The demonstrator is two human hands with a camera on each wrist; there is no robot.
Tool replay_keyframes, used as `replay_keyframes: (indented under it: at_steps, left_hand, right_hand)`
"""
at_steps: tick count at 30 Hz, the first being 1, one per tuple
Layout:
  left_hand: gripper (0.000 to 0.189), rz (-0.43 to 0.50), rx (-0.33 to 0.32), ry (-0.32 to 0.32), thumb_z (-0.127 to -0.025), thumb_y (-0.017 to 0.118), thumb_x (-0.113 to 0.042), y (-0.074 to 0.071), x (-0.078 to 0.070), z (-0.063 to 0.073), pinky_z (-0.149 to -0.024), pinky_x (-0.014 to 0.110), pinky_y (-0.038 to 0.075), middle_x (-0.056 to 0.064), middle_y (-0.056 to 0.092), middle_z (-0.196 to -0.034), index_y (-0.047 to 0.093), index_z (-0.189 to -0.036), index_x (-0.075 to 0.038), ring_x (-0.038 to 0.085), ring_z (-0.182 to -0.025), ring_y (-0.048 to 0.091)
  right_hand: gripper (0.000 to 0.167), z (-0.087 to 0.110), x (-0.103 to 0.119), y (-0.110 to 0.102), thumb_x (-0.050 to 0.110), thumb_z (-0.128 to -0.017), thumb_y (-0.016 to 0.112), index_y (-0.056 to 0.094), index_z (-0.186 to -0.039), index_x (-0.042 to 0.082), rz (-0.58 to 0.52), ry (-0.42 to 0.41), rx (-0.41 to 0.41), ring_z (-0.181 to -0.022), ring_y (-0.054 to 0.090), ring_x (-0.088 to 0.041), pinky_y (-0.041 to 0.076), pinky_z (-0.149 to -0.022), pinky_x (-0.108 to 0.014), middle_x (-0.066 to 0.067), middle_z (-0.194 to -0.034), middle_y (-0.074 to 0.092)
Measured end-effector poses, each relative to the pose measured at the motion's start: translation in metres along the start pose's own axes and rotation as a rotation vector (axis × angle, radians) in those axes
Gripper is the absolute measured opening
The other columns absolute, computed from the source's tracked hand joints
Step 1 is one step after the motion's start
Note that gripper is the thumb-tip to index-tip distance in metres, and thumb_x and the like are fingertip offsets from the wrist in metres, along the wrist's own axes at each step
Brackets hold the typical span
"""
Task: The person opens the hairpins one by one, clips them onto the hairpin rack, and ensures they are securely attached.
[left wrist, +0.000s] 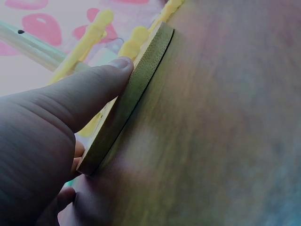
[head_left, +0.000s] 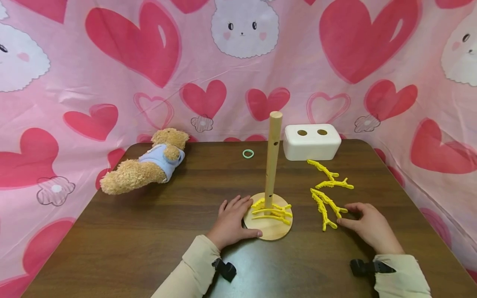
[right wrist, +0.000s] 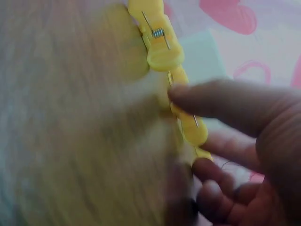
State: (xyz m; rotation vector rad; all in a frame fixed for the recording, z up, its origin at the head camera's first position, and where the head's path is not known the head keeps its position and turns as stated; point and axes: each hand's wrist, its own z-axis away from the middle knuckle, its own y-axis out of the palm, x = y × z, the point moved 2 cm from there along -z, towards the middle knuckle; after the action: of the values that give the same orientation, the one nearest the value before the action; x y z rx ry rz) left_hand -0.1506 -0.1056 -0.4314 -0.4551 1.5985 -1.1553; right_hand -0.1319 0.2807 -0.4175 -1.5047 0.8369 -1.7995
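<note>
A round wooden base carries an upright wooden pole with small holes along it. My left hand lies at the base's left side, fingers spread along the rim and thumb stretched over the front edge. Several yellow spring clips lie on the base around the pole's foot. To the right, my right hand pinches the forked end of a yellow spring clip between thumb and forefinger. The right wrist view shows the thumb on the clip's handle, with a small metal spring on the clip beside it.
More yellow spring clips lie on the brown table to the right of the stand. Behind them stands a white box with two round holes on top. A green ring and a teddy bear in blue lie farther left.
</note>
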Motion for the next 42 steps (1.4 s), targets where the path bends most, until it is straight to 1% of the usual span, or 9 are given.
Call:
replay_keyframes:
  at_steps: [4, 7, 10, 13, 16, 22, 32, 38, 42]
  left_hand:
    - [0.100, 0.010, -0.017, 0.015, -0.077, 0.078, -0.062, -0.001, 0.000, 0.001, -0.117, 0.063, 0.008, 0.003, 0.035, -0.161, 0.040, -0.155, -0.012, 0.032, -0.150, 0.023]
    - [0.100, 0.006, -0.015, 0.009, -0.077, 0.077, -0.064, 0.000, 0.002, 0.001, -0.117, 0.062, 0.007, 0.002, 0.034, -0.161, 0.039, -0.155, -0.013, 0.030, -0.151, 0.022]
    - [0.101, 0.003, -0.011, 0.005, -0.077, 0.075, -0.067, 0.001, 0.002, 0.001, -0.117, 0.062, 0.007, 0.001, 0.034, -0.161, 0.039, -0.155, -0.014, 0.030, -0.151, 0.022]
    - [0.101, 0.004, -0.007, 0.005, -0.077, 0.075, -0.068, 0.001, 0.002, 0.000, -0.117, 0.062, 0.006, 0.001, 0.035, -0.161, 0.040, -0.155, -0.014, 0.029, -0.151, 0.022]
    - [0.101, 0.004, -0.004, 0.001, -0.077, 0.075, -0.068, 0.002, 0.002, 0.000, -0.117, 0.062, 0.006, 0.000, 0.035, -0.161, 0.040, -0.155, -0.015, 0.029, -0.151, 0.022]
    - [0.100, 0.007, -0.006, 0.005, -0.077, 0.075, -0.067, 0.001, 0.001, 0.000, -0.118, 0.062, 0.006, 0.001, 0.035, -0.161, 0.041, -0.155, -0.014, 0.029, -0.151, 0.022]
    - [0.100, 0.004, -0.017, 0.013, -0.077, 0.076, -0.067, 0.001, 0.002, 0.000, -0.117, 0.062, 0.006, 0.001, 0.036, -0.161, 0.041, -0.154, -0.014, 0.029, -0.151, 0.023]
    - [0.100, 0.002, -0.019, 0.010, -0.076, 0.076, -0.066, 0.002, 0.002, 0.000, -0.117, 0.062, 0.007, 0.001, 0.036, -0.160, 0.041, -0.154, -0.014, 0.029, -0.150, 0.023]
    - [0.100, 0.002, -0.012, 0.003, -0.076, 0.076, -0.066, 0.002, 0.002, -0.001, -0.118, 0.062, 0.007, 0.001, 0.036, -0.160, 0.041, -0.154, -0.014, 0.029, -0.150, 0.023]
  right_hand:
    - [0.063, 0.002, 0.003, 0.000, 0.041, -0.089, 0.074, 0.059, -0.126, -0.008, -0.009, -0.004, -0.115, -0.096, 0.057, -0.041, 0.049, -0.078, -0.050, -0.028, -0.112, 0.061]
    - [0.053, 0.006, 0.005, 0.001, 0.034, -0.093, 0.070, 0.060, -0.127, -0.006, -0.085, 0.001, -0.229, -0.087, 0.057, -0.030, 0.044, -0.067, -0.033, -0.021, -0.102, 0.066]
    - [0.052, 0.010, 0.009, 0.003, 0.036, -0.093, 0.071, 0.062, -0.127, -0.002, -0.158, 0.011, -0.321, -0.084, 0.057, -0.021, 0.045, -0.064, -0.025, -0.017, -0.102, 0.067]
    - [0.052, 0.013, 0.013, 0.005, 0.038, -0.091, 0.074, 0.064, -0.126, 0.001, -0.224, 0.005, -0.370, -0.080, 0.056, -0.011, 0.047, -0.061, -0.018, -0.015, -0.103, 0.068]
    - [0.050, 0.014, 0.016, 0.008, 0.035, -0.091, 0.076, 0.064, -0.128, 0.004, -0.295, -0.028, -0.375, -0.080, 0.055, -0.007, 0.048, -0.064, -0.014, -0.012, -0.105, 0.066]
    - [0.050, 0.017, 0.025, 0.014, 0.024, -0.089, 0.079, 0.063, -0.132, 0.005, -0.420, -0.131, -0.381, -0.089, 0.057, -0.010, 0.049, -0.072, -0.011, -0.009, -0.106, 0.062]
    - [0.039, 0.023, 0.045, 0.023, 0.020, -0.087, 0.080, 0.071, -0.122, 0.005, -0.442, -0.223, -0.363, -0.082, 0.061, -0.009, 0.052, -0.067, -0.016, -0.003, -0.098, 0.065]
    - [0.036, 0.024, 0.054, 0.030, 0.018, -0.089, 0.078, 0.071, -0.121, 0.004, -0.459, -0.275, -0.304, -0.082, 0.061, -0.013, 0.053, -0.065, -0.020, -0.006, -0.099, 0.066]
    - [0.035, 0.027, 0.059, 0.033, 0.018, -0.089, 0.078, 0.071, -0.121, 0.004, -0.471, -0.290, -0.272, -0.080, 0.061, -0.014, 0.052, -0.062, -0.023, -0.001, -0.097, 0.067]
